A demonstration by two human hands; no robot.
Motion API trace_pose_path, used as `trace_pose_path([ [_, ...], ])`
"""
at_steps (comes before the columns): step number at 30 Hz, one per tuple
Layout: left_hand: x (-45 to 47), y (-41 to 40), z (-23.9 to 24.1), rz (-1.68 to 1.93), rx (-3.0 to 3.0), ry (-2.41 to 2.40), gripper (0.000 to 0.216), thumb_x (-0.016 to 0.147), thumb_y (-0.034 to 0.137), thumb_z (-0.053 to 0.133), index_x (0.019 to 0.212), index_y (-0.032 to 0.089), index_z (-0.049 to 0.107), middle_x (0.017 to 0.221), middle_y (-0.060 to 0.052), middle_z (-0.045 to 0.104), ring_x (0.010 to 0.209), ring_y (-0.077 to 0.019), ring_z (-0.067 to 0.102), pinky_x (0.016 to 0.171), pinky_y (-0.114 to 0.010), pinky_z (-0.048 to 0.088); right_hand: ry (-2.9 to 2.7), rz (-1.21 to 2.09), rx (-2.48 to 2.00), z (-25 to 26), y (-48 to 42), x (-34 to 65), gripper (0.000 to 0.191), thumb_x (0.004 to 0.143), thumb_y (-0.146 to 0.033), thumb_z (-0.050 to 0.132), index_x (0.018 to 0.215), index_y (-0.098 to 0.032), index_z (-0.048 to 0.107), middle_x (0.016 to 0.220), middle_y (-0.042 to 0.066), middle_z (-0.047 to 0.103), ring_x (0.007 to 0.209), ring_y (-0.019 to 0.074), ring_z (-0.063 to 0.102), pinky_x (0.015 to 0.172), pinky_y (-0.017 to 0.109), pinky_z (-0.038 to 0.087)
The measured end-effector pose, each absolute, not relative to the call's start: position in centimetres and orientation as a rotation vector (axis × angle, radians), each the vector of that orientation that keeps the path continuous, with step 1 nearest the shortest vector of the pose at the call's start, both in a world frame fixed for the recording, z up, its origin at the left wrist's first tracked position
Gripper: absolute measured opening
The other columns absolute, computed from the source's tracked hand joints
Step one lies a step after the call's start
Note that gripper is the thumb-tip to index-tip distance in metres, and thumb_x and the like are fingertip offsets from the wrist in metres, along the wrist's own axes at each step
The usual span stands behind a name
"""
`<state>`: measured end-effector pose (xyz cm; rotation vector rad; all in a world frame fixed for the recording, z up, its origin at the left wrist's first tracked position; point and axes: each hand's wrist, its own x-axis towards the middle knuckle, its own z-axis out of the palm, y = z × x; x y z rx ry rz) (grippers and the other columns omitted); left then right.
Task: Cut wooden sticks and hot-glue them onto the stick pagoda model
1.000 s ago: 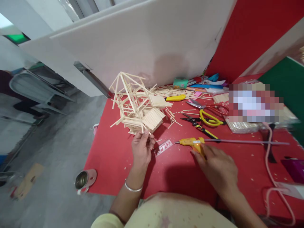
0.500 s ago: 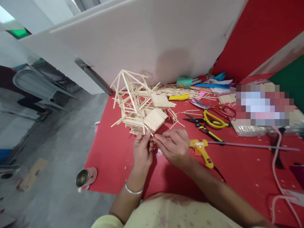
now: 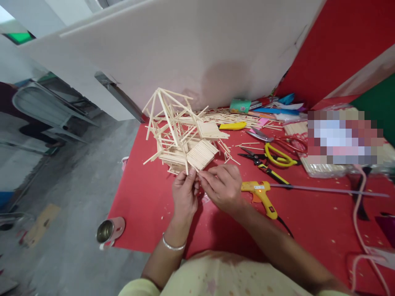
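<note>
A small house built of thin wooden sticks [image 3: 180, 133] stands on the red table [image 3: 145, 205]. My left hand [image 3: 184, 193] is closed, pinching a thin wooden stick [image 3: 187, 167] at the model's near edge. My right hand [image 3: 220, 186] is beside it, fingertips pinched on the same stick end, touching the left fingers. A yellow hot glue gun [image 3: 261, 194] lies on the table just right of my right hand, with nothing holding it.
Yellow-handled scissors [image 3: 276, 156], pliers [image 3: 262, 164], red-handled scissors [image 3: 277, 139], a yellow cutter [image 3: 232, 126], loose sticks [image 3: 228, 117] and a long rod [image 3: 327, 190] lie at the right. A pink cord [image 3: 359, 213] runs along the right. A metal cup [image 3: 105, 231] sits at the table's left corner. A white board [image 3: 185, 53] stands behind.
My right hand let go of the glue gun, left it lying on the table, and moved left to meet the left hand at the stick.
</note>
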<state>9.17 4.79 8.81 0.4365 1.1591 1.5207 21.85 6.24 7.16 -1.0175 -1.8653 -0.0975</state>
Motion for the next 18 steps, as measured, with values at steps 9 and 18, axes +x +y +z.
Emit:
trace_pose_path([
  [9, 9.16, 4.96, 8.57, 1.533, 0.450, 1.160, 0.035, 0.070, 0.037, 0.089, 0.077, 0.017, 0.061, 0.054, 0.008, 0.052, 0.040, -0.0020, 0.040, 0.040, -0.013, 0.032, -1.906, -0.049, -0.973, 7.31, 6.97, 22.07, 0.016, 0.089, -0.022, 0.069, 0.104, -0.023, 0.073, 0.088, 0.003, 0.071, 0.084, 0.0180, 0.059, 0.084, 0.037, 0.043],
  [18, 9.27, 5.19, 8.64, 1.532, 0.464, 1.152, 0.034, 0.072, 0.037, 0.088, 0.077, 0.017, 0.060, 0.054, 0.008, 0.051, 0.039, -0.0016, 0.039, 0.040, -0.013, 0.031, -1.951, -0.006, -0.963, 7.61, 7.27, 22.28, 0.016, 0.090, -0.021, 0.067, 0.106, -0.022, 0.073, 0.091, 0.003, 0.072, 0.088, 0.0173, 0.060, 0.087, 0.037, 0.043],
])
